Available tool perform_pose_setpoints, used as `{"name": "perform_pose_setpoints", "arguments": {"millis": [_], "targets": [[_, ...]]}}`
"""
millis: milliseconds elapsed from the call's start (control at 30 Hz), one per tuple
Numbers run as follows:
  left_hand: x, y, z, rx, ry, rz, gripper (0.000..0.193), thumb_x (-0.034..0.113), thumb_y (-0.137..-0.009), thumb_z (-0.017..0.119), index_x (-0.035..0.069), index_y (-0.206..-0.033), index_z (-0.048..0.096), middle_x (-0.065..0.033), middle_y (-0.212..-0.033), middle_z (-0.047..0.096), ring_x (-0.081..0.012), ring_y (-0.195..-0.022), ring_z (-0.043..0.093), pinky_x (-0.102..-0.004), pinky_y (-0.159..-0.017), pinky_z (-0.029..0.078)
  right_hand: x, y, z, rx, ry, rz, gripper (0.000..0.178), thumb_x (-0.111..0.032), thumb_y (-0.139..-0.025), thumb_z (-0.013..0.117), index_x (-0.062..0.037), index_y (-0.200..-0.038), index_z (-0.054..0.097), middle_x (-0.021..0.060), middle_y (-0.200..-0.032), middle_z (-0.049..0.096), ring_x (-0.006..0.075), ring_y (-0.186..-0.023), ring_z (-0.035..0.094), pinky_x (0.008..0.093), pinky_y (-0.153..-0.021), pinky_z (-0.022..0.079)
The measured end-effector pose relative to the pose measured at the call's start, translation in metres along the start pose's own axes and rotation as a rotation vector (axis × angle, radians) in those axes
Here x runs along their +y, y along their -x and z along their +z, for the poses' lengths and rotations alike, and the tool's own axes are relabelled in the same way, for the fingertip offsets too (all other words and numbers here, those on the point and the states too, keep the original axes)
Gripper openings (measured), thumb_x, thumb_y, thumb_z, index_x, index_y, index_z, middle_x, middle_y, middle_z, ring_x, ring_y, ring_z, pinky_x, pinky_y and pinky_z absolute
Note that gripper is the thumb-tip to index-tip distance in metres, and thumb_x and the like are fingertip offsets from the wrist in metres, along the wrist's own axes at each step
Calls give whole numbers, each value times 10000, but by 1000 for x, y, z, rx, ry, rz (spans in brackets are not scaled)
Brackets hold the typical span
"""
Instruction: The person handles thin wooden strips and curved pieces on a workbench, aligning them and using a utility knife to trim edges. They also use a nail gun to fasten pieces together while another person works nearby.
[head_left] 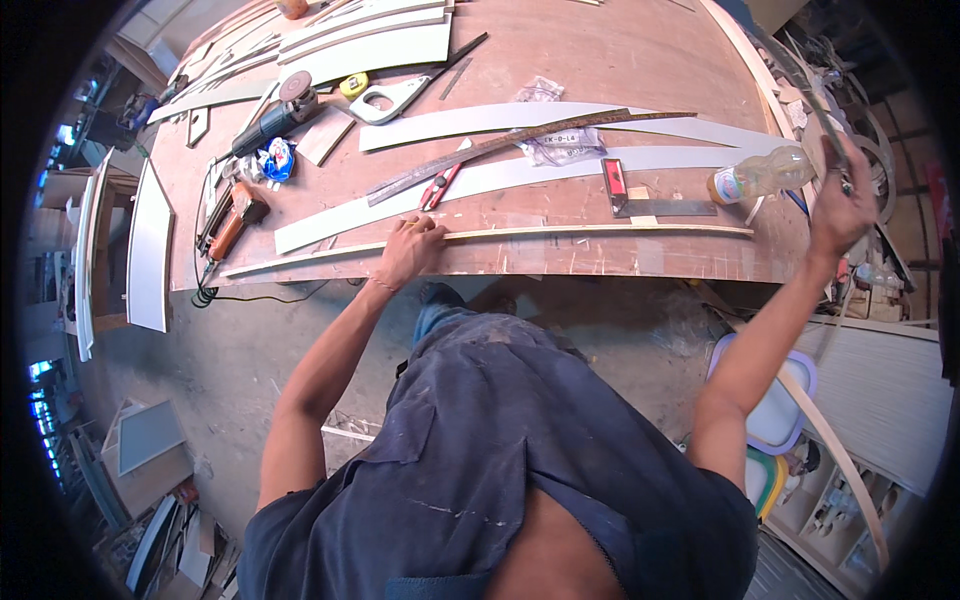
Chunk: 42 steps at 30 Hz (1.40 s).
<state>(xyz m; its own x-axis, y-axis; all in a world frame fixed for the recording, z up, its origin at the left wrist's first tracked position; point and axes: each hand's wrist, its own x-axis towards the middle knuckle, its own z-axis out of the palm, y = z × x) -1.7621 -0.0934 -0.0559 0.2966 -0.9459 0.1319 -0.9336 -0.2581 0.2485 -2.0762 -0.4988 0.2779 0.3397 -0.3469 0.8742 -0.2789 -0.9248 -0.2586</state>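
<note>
Steady the thin strip [600, 231] flat on the counter [585, 55] with partly curled left hand [410, 250]. Guide half-curled right hand [846, 205] clear of the bottle [775, 173]. Cannot tell either grip's hold.

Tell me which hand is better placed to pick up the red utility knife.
Left, I'd say. The left hand is at the thin strip, close to the red utility knife. The right hand is far off, beyond the plastic bottle, and seems occupied with something long.
</note>
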Motion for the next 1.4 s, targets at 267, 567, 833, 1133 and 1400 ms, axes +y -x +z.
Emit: {"name": "perform_pose_setpoints", "arguments": {"millis": [267, 567, 833, 1133, 1400], "targets": [[2, -32, 19, 151, 196, 20, 383, 198, -881, 676, 108, -1252, 640, -78, -1170, 687, -271, -1142, 635, -411, -984, 465, 26, 49, 9, -392, 179, 0, 175, -77, -887, 705, -48, -1058, 729, 108, -1040, 735, 290, -1004, 667, 399, -905, 480], [19, 6, 9, 393, -32, -108, 519, 227, -791, 781, 130, -1271, 608, -76, -1226, 618, -281, -1140, 595, -401, -982, 466, -8, 190, 68, -853, -168, 327, 172, -172, -880, 724, -90, -1032, 726, 81, -941, 720, 257, -836, 630, 362, -864, 395], [17, 116, -31, 699, -130, -424, 646, 335, -780, 838, 184, -1356, 588, -103, -1349, 506, -288, -1267, 466, -420, -1014, 376, 4, 282, 76, -989, -175, 286, 174, -223, -876, 744, -107, -1002, 713, 61, -950, 704, 243, -944, 626, 382, -940, 344], [-58, 124, -60, 79, 14, -402, 262, 199, -839, 733, 118, -1088, 728, -59, -1124, 699, -272, -1090, 620, -419, -1003, 453, 41, 324, 89, -955, -117, 169, 168, -242, -861, 747, -126, -976, 714, 44, -1084, 656, 238, -1125, 574, 444, -1041, 287], [-69, 122, -53, 97, 114, -389, 371, 180, -794, 756, 99, -1147, 677, -105, -1025, 733, -316, -981, 659, -431, -897, 500, 35, 340, 106, -961, -71, 240, 228, -226, -876, 726, -145, -1088, 744, 50, -1079, 625, 238, -1108, 565, 471, -1050, 294]]}}
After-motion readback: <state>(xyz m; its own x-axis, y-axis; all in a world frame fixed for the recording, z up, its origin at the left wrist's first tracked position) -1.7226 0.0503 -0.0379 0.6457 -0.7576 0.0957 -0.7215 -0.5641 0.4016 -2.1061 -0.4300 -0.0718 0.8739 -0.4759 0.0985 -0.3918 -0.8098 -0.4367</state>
